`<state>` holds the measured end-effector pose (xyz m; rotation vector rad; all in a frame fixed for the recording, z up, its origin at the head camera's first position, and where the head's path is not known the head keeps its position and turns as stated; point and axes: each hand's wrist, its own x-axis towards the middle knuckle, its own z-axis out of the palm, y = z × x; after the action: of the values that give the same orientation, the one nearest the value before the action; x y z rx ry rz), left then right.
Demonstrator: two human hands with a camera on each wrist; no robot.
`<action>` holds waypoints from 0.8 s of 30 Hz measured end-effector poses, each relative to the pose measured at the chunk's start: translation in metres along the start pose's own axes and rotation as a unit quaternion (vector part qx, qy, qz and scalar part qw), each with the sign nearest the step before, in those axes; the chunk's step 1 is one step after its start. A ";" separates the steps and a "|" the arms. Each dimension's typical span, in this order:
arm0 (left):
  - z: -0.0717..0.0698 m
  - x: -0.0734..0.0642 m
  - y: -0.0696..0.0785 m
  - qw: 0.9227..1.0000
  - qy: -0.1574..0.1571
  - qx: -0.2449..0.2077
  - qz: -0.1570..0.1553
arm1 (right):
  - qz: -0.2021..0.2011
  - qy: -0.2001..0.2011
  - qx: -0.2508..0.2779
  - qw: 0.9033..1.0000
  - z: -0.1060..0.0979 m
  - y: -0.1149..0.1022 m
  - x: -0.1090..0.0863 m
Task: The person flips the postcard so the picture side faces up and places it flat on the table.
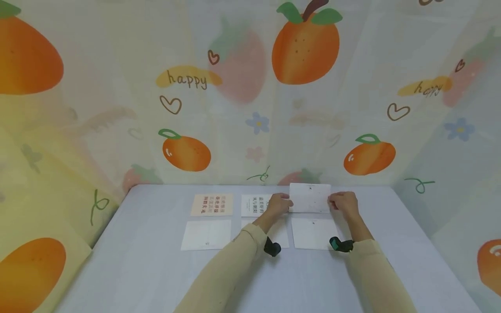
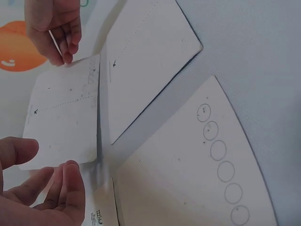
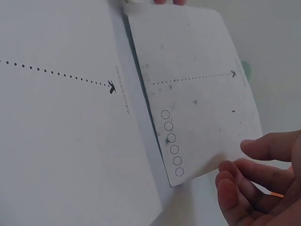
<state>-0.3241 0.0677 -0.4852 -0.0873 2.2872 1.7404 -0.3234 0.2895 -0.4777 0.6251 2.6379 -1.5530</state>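
A white postcard (image 1: 310, 198), its back marked with a dotted line and a row of small circles, is tilted up at the back of the table. My left hand (image 1: 279, 203) holds its left short edge, thumb and fingertips at the rim in the left wrist view. From the other side, my right hand (image 1: 344, 203) pinches the right edge near a corner. Another blank-backed postcard (image 1: 313, 234) lies flat just in front of it. Left of the held one is a postcard with dark printed characters (image 1: 250, 205), partly covered by my left hand.
Farther left lie a cream postcard with brown lettering (image 1: 212, 205) and a white postcard (image 1: 206, 234). One more postcard (image 1: 282, 234) is partly hidden under my left forearm. A fruit-patterned curtain (image 1: 235, 130) rises behind the pale tablecloth (image 1: 129, 261).
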 end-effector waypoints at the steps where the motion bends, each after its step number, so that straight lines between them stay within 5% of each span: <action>1: 0.000 -0.001 0.000 1.000 -0.002 0.000 0.000 | 0.000 0.001 0.000 1.000 0.000 0.000 -0.001; 12: -0.001 -0.006 0.000 0.999 0.007 0.025 0.031 | -0.017 0.009 0.016 1.000 -0.003 0.001 -0.007; 24: -0.002 -0.006 0.000 0.999 0.020 0.018 0.018 | -0.016 0.021 0.052 0.998 -0.004 0.004 -0.011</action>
<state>-0.3186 0.0652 -0.4838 -0.0743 2.3602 1.7301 -0.3113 0.2911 -0.4770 0.6299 2.6239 -1.7127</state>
